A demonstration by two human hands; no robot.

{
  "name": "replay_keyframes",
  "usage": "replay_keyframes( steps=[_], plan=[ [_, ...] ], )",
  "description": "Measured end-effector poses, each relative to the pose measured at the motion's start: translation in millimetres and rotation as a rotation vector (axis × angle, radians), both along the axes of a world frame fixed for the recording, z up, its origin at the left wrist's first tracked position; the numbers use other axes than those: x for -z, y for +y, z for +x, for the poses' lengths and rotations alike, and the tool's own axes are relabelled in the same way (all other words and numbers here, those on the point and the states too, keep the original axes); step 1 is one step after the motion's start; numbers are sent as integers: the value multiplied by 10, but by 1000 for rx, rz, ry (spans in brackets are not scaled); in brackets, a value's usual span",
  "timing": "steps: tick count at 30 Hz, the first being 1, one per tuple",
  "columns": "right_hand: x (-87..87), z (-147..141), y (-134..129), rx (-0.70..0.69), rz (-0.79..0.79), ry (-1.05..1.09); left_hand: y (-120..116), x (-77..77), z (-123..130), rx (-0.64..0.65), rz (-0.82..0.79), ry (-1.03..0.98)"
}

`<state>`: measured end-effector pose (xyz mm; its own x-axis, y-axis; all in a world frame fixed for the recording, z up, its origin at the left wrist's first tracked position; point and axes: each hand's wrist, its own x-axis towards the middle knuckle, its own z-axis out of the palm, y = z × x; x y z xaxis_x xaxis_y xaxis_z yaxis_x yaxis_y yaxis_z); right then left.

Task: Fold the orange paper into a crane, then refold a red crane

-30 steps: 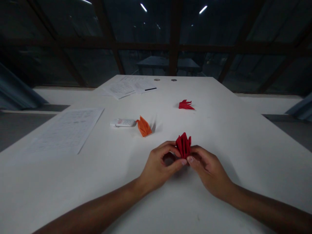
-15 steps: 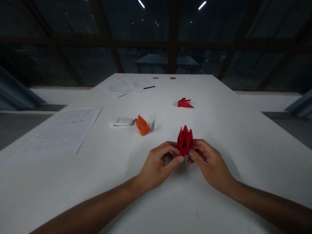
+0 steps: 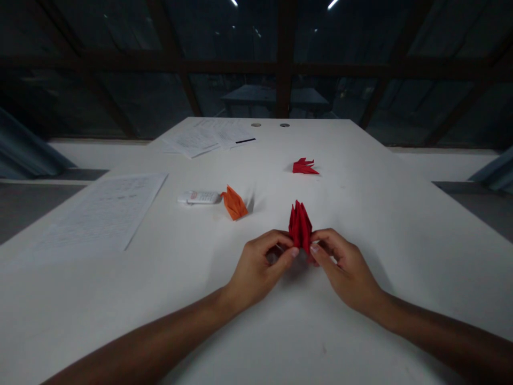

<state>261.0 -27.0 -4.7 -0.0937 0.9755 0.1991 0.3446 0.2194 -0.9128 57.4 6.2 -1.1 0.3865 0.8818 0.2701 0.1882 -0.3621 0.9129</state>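
Note:
A red folded-paper piece (image 3: 300,224) with several pleated points stands upright between my two hands, just above the white table (image 3: 360,203). My left hand (image 3: 262,267) pinches its lower left side between thumb and fingers. On the lower right side, my right hand (image 3: 347,270) grips it with the thumb in front; some fingertips are hidden behind the paper. An orange folded-paper piece (image 3: 234,204) rests to the left of my hands, close to a white tube-like item (image 3: 200,197) with printing. Farther back lies another red folded-paper piece (image 3: 304,167) with pointed ends.
A printed sheet (image 3: 100,214) lies on the table's left side. More printed papers (image 3: 200,138) overlap at the far left, with a thin black strip (image 3: 245,140) beside them. Two round discs (image 3: 284,125) sit near the far edge, before dark windows (image 3: 240,91).
The red folded paper in my hands has turned and leans slightly left, its pleats closer together and a lower tip showing by my right fingers. Both hands stay nearly in place.

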Motion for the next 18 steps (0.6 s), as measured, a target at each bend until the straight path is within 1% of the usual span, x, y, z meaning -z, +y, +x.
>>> replay_keyframes(
  steps=[2,4,6,8,9,10,12,15,16,18],
  plan=[
    [-28,-16,-11,-3,45,-51,-4,4,-4,-24,73,36],
    [-49,-31,-27,24,122,-88,-14,11,-14,-41,185,67],
    [-52,-31,-47,62,227,-145,-30,21,-29,-81,308,86],
    [-38,-9,-65,88,347,-204,-43,33,-49,-121,403,55],
    [-30,8,-70,93,407,-219,-46,39,-62,-119,440,28],
    [-21,29,-72,90,463,-226,-45,44,-75,-97,477,0],
    [-8,73,-59,32,569,-230,-31,51,-100,-9,548,-32],
    [7,132,-13,-128,706,-225,-1,43,-126,105,652,-30],
    [13,146,3,-169,732,-220,7,35,-130,131,671,-29],
    [23,165,22,-203,751,-211,16,19,-137,167,686,-28]
  ],
)
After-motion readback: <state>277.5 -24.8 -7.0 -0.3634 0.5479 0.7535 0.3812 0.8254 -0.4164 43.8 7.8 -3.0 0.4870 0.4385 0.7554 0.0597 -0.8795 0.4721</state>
